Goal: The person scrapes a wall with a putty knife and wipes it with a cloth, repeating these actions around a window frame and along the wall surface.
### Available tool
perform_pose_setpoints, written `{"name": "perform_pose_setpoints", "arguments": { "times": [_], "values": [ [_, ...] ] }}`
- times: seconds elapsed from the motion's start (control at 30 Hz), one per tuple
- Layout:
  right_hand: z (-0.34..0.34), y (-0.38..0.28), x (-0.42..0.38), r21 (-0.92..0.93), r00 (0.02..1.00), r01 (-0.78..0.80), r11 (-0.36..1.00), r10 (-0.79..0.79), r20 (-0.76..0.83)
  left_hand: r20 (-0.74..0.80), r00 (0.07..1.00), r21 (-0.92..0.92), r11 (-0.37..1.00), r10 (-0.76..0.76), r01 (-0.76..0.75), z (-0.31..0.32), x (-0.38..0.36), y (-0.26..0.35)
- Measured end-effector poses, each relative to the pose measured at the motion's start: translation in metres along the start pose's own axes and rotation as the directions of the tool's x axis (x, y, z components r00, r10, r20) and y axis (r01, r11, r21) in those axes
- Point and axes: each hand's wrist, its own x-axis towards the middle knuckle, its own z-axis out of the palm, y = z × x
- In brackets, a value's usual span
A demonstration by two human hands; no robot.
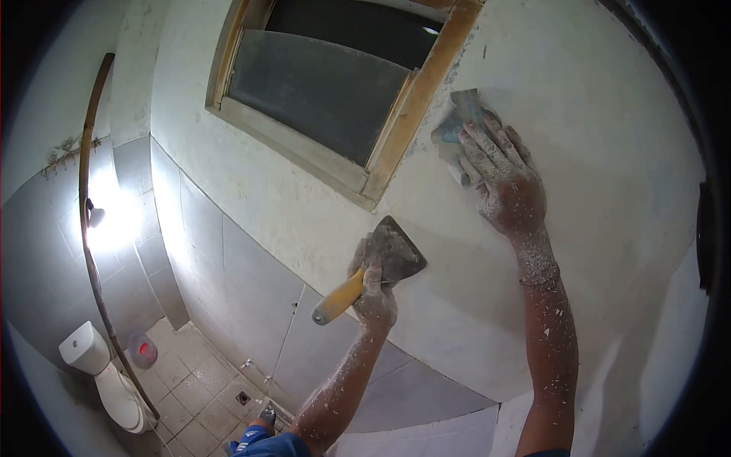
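Observation:
My right hand (504, 177), dusted white, presses a grey piece of sandpaper (455, 128) flat against the plastered wall (601, 152), just right of the wooden window frame (407, 122). Lower down, my left hand (373, 293) grips a putty knife (388, 255) by its yellow handle, its wide dirty blade resting against the wall below the window's corner. Both forearms are speckled with plaster.
The window pane (320, 95) is dark. Grey tiles (251, 282) cover the lower wall. Far below are a white toilet (103, 373), a tiled floor with a drain (242, 397), and a curved pipe (90, 221) beside a bright lamp (95, 215).

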Motion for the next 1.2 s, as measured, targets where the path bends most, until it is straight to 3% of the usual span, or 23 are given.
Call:
{"name": "perform_pose_setpoints", "arguments": {
  "times": [0.27,0.33,0.67,0.87,0.93,0.97,1.13,1.2],
  "values": [
    [0.0,-0.001,0.002,0.033,0.999,-0.003,0.999,0.004,-0.034,0.007,1.0,0.062,0.998,0.022,-0.022,0.006,-0.004,0.004],
    [-0.001,0.001,0.002,0.026,1.0,-0.001,1.0,0.002,-0.029,-0.023,0.998,-0.011,0.998,0.054,-0.054,0.021,0.007,0.001],
    [0.0,0.002,0.002,0.052,0.999,-0.01,0.999,0.012,-0.046,0.054,0.998,-0.002,0.999,0.037,-0.037,0.029,0.0,0.0],
    [-0.002,0.0,0.0,0.055,0.999,-0.022,0.998,0.024,-0.039,-0.007,1.0,0.059,0.998,0.011,-0.011,0.04,0.011,0.002],
    [-0.001,-0.001,0.0,0.066,0.999,-0.011,0.998,0.014,-0.042,-0.034,0.999,-0.003,1.0,-0.015,0.014,0.042,0.0,0.001],
    [-0.001,-0.001,-0.001,0.071,0.999,-0.015,0.997,0.017,-0.041,0.074,0.996,0.026,0.999,0.039,-0.041,0.043,0.008,0.004],
    [-0.002,0.001,-0.001,0.091,0.999,-0.028,0.995,0.031,-0.026,0.037,0.999,0.041,0.999,0.0,-0.001,0.06,0.014,0.002],
    [0.0,0.006,-0.003,0.04,0.979,-0.112,0.993,0.117,-0.167,0.033,0.999,-0.019,1.0,0.001,0.0,0.062,0.0,0.004]
  ]
}}
